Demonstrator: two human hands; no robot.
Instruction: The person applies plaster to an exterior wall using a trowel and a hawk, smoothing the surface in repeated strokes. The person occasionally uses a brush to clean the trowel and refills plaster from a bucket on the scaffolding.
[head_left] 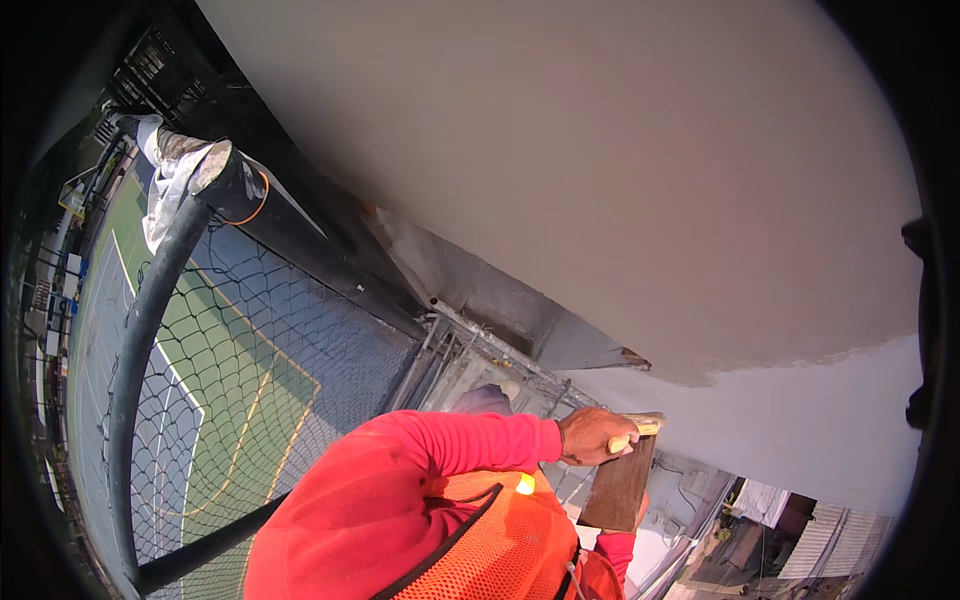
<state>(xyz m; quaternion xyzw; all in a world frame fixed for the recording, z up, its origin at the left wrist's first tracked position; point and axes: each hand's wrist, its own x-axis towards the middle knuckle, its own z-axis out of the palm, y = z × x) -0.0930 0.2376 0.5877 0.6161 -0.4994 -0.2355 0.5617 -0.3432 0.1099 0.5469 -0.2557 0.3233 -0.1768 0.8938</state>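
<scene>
My left hand (pixel 595 436), at the end of a bright red sleeve, is closed on a yellow-handled tool (pixel 622 439) at the top end of a brown wooden board (pixel 614 491). At the board's lower right, my right hand (pixel 640 508) is mostly behind it, with only a little skin and a red cuff showing; its fingers are hidden. My orange mesh vest (pixel 480 555) fills the lower middle. Beyond both hands is a large smooth plastered wall (pixel 620 180), beige above and lighter grey along its lower part.
A dark pipe railing (pixel 140 340) with chain-link mesh runs down my left, its top corner wrapped in white plastic (pixel 165 185). A sports court (pixel 135 215) lies below it. A narrow grey ledge with metal pipes (pixel 480 350) is below the wall; corrugated roofs (pixel 830 535) show at lower right.
</scene>
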